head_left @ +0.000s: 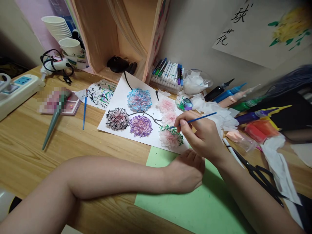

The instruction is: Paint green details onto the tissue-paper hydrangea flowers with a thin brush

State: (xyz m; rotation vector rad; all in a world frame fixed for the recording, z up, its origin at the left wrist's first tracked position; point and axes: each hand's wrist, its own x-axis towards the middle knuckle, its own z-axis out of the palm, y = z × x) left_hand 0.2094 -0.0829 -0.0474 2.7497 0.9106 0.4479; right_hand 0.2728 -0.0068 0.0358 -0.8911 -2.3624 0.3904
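Two hands at work: a person paints tissue-paper flowers at a wooden desk (pixel 29 152).
Brush: thin blue paintbrush (pixel 195 120), tip down on the nearest flower.
Flower: pink-white paper flower (pixel 170 136), edge dabbed green, at near right corner of white sheet (pixel 117 97).
Sheet: w/ five other flowers – blue, black, purple, two pale pink – joined by black painted stems.
R hand: right hand (pixel 202 136) pinches the brush like a pen, fingers closed on the shaft, just right of the flower.
L hand: left hand (pixel 186 172) loosely curled, holding nothing, resting on green paper (pixel 195 208), near side of flower, under right wrist.
Containers: marker tray (pixel 168 76) far centre, full of pens; clear bowl (pixel 197 81) beside it holds white tissue; stacked paper cups (pixel 58 27) far left, contents can't tell.
Right side: paint tubes (pixel 229 92) lying in a row; scissors (pixel 260 175) near right.
Left side: second brush (pixel 84 110); power strip (pixel 17 91).
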